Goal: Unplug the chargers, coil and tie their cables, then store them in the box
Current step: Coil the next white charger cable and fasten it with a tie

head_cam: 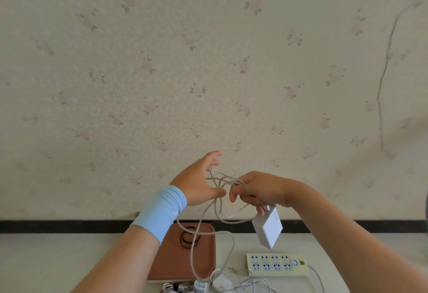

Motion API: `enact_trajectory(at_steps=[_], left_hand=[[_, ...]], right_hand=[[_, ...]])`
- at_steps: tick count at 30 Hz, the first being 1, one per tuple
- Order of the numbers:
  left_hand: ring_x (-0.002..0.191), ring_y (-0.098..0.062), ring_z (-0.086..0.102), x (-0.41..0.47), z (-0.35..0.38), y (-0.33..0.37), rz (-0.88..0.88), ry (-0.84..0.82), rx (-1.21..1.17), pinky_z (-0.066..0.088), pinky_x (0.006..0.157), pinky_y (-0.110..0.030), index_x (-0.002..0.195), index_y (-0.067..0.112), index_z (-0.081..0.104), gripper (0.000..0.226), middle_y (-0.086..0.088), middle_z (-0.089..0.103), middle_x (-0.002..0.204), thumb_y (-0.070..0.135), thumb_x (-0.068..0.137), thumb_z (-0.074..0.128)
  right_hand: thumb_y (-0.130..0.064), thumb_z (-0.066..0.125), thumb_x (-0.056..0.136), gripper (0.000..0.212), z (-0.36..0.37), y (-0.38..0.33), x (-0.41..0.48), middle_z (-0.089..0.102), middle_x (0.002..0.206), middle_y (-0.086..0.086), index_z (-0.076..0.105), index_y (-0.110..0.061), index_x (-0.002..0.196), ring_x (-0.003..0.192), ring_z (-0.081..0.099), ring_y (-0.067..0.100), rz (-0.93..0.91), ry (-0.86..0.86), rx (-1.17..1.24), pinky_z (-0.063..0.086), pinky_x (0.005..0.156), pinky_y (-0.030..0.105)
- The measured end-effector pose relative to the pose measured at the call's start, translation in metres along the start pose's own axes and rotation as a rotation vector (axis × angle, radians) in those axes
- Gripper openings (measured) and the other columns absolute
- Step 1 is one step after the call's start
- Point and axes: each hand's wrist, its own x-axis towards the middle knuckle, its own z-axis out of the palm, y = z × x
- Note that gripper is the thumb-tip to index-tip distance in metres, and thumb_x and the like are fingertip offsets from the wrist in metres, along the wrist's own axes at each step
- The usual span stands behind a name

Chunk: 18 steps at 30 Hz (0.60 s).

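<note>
Head view: both hands work in mid-air before a flowered wall point(208, 61), with free room at 12, 9 and 3 o'clock. A black skirting point(69, 225) marks the pale surface's far edge below them. Fingers straight and spread, the left grip point(199, 179) has the grey cable point(220, 185) looped across it. At its 3 o'clock the right grip point(259, 190) is clamped on the gathered loops. The white charger point(268, 230) hangs at 5 o'clock under the right grip, clear of the surface. Slack cable drops at 6 o'clock across a brown tray point(180, 265) holding black bands point(188, 240). A cream strip point(275, 265) lies at the tray's 3 o'clock, and more chargers point(222, 283) crowd the bottom edge.
</note>
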Motion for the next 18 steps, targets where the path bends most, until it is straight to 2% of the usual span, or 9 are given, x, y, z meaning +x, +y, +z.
enact_trajectory(at_steps=[3, 5, 7, 9, 11, 13, 15, 17, 18], left_hand=[[0.107, -0.007, 0.057, 0.0, -0.006, -0.012, -0.155, -0.059, 0.026, 0.044, 0.093, -0.022, 0.149, 0.035, 0.032, 0.076, 0.014, 0.052, 0.132, 0.033, 0.085, 0.074], [0.079, -0.01, 0.061, 0.002, -0.008, -0.017, -0.195, -0.052, -0.038, 0.048, 0.079, -0.02, 0.144, 0.03, 0.043, 0.049, 0.01, 0.064, 0.117, 0.029, 0.097, 0.058], [0.065, -0.012, 0.056, 0.004, -0.012, -0.017, -0.216, -0.015, -0.151, 0.048, 0.069, -0.018, 0.127, 0.021, 0.06, 0.028, 0.005, 0.074, 0.096, 0.021, 0.103, 0.045], [0.062, -0.013, 0.055, 0.007, -0.015, -0.015, -0.261, 0.099, -0.261, 0.047, 0.063, -0.015, 0.107, 0.012, 0.068, 0.029, -0.001, 0.072, 0.081, 0.014, 0.104, 0.04], [0.062, -0.014, 0.058, 0.008, -0.013, -0.011, -0.344, 0.227, -0.437, 0.051, 0.068, -0.021, 0.094, 0.011, 0.068, 0.032, -0.003, 0.062, 0.075, 0.01, 0.104, 0.038], [0.058, -0.019, 0.058, 0.008, -0.009, -0.002, -0.462, 0.251, -0.854, 0.059, 0.072, -0.037, 0.096, 0.006, 0.064, 0.029, -0.005, 0.049, 0.07, 0.01, 0.106, 0.037], [0.05, -0.017, 0.044, 0.009, -0.01, 0.004, -0.516, 0.22, -1.103, 0.059, 0.053, -0.034, 0.1, 0.004, 0.061, 0.024, -0.003, 0.038, 0.065, 0.012, 0.105, 0.039], [0.051, -0.013, 0.035, 0.007, -0.014, 0.007, -0.526, 0.153, -1.016, 0.04, 0.039, -0.019, 0.099, 0.009, 0.061, 0.018, -0.002, 0.037, 0.068, 0.017, 0.102, 0.045], [0.053, -0.013, 0.039, 0.006, -0.015, 0.006, -0.517, 0.102, -0.931, 0.037, 0.038, -0.019, 0.094, 0.012, 0.062, 0.018, -0.003, 0.042, 0.073, 0.02, 0.101, 0.048]], right_hand=[[-0.022, 0.047, 0.106, 0.025, -0.007, 0.004, -0.003, 0.036, 0.055, -0.001, 0.066, -0.012, 0.093, 0.05, 0.028, 0.014, -0.02, 0.1, 0.187, 0.031, 0.049, 0.028], [-0.02, 0.046, 0.107, 0.024, -0.014, 0.005, -0.004, 0.035, 0.057, -0.002, 0.065, -0.01, 0.095, 0.05, 0.026, 0.013, -0.005, 0.21, 0.283, 0.023, 0.048, 0.028], [-0.019, 0.045, 0.106, 0.025, -0.018, 0.009, -0.002, 0.037, 0.055, -0.004, 0.065, -0.008, 0.096, 0.048, 0.025, 0.012, 0.045, 0.333, 0.28, 0.022, 0.046, 0.028], [-0.019, 0.046, 0.105, 0.026, -0.017, 0.012, 0.001, 0.04, 0.054, -0.005, 0.068, -0.008, 0.098, 0.047, 0.026, 0.012, 0.112, 0.399, 0.193, 0.022, 0.045, 0.027], [-0.02, 0.046, 0.105, 0.027, -0.012, 0.013, 0.004, 0.044, 0.059, -0.004, 0.07, -0.008, 0.099, 0.047, 0.028, 0.011, 0.157, 0.41, 0.12, 0.023, 0.044, 0.026], [-0.021, 0.046, 0.106, 0.027, -0.008, 0.012, 0.008, 0.044, 0.062, -0.002, 0.07, -0.009, 0.102, 0.047, 0.028, 0.011, 0.162, 0.421, 0.127, 0.025, 0.044, 0.025], [-0.021, 0.044, 0.106, 0.027, -0.007, 0.012, 0.011, 0.042, 0.06, -0.003, 0.069, -0.01, 0.104, 0.047, 0.028, 0.011, 0.146, 0.425, 0.203, 0.025, 0.045, 0.027], [-0.022, 0.043, 0.107, 0.028, -0.008, 0.011, 0.011, 0.041, 0.058, -0.004, 0.069, -0.01, 0.105, 0.048, 0.028, 0.011, 0.121, 0.42, 0.25, 0.025, 0.046, 0.028], [-0.022, 0.043, 0.107, 0.028, -0.008, 0.011, 0.011, 0.042, 0.058, -0.004, 0.069, -0.01, 0.105, 0.048, 0.028, 0.011, 0.118, 0.435, 0.244, 0.025, 0.045, 0.026]])
